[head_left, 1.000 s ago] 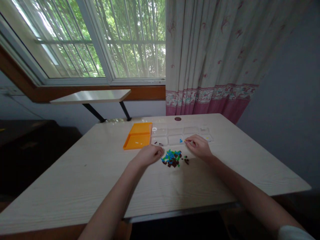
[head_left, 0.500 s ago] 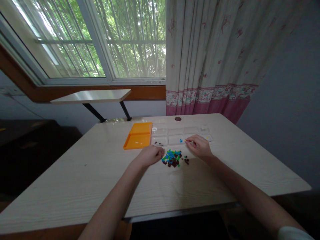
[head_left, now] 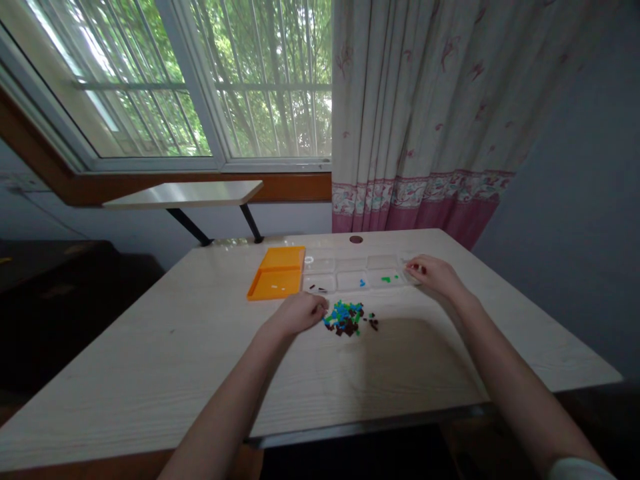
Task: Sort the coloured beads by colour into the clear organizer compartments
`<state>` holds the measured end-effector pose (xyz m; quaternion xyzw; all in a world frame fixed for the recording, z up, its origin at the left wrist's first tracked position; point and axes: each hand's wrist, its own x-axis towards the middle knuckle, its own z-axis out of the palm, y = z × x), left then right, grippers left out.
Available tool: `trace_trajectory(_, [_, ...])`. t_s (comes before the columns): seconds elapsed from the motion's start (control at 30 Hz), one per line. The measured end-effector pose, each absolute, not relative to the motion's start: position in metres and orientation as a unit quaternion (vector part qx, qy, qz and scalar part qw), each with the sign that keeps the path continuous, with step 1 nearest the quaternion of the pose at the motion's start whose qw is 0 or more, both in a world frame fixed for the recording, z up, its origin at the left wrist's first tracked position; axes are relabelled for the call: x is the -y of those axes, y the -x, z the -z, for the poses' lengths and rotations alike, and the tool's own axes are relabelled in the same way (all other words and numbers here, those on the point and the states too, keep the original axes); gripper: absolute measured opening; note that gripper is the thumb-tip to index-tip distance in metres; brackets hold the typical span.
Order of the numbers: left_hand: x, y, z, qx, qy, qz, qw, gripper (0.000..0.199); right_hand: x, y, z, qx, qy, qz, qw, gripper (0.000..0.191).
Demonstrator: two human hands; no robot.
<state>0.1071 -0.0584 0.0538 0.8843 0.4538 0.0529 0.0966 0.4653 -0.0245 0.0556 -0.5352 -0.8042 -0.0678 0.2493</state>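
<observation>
My left hand [head_left: 302, 312] rests on the table with curled fingers at the left edge of a pile of small blue, green and brown pieces [head_left: 345, 317]. Whatever its fingers may hold is too small to see. My right hand [head_left: 433, 273] is over the right end of a clear compartment tray [head_left: 351, 271], fingertips pinched together; their contents cannot be made out. In the tray's front row lie dark pieces [head_left: 322, 290] at the left, a blue bit [head_left: 363, 283] in the middle and green pieces [head_left: 386, 279] further right.
An orange open case [head_left: 276, 272] with a few white bits lies left of the tray. Several dark pieces [head_left: 373, 323] are scattered right of the pile. A raised shelf [head_left: 190, 193] stands at the table's back left, below the window. A curtain hangs behind.
My right hand has moved right, from the tray's middle to its right end, uncovering green pieces in a front compartment. My left hand has stayed beside the pile.
</observation>
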Motion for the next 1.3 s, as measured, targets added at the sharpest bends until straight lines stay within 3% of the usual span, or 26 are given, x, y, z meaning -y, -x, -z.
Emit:
trace_trajectory(0.2, [0.057,-0.108,-0.052,-0.465,-0.879,-0.059,0.091,0.021,0.013,-0.504,-0.041,0.755,0.626,0.009,0.194,0.018])
trace_trajectory(0.43, [0.061,-0.111,-0.057,-0.468,-0.872,-0.099,0.102,0.022,0.011,-0.508,-0.039,0.737,0.629,0.043,0.242,0.019])
trace_trajectory(0.6, [0.059,-0.115,-0.053,-0.445,-0.859,-0.168,0.193,0.023,0.018,-0.467,-0.042,0.771,0.574,0.029,0.275,0.019])
trace_trajectory(0.87, [0.055,-0.129,-0.031,-0.394,-0.807,-0.262,0.353,0.022,0.061,-0.353,-0.025,0.887,0.356,-0.01,0.295,0.013])
trace_trajectory(1.3, [0.06,-0.14,-0.025,-0.389,-0.731,-0.276,0.489,0.029,0.072,-0.339,-0.019,0.884,0.324,0.05,0.332,0.012])
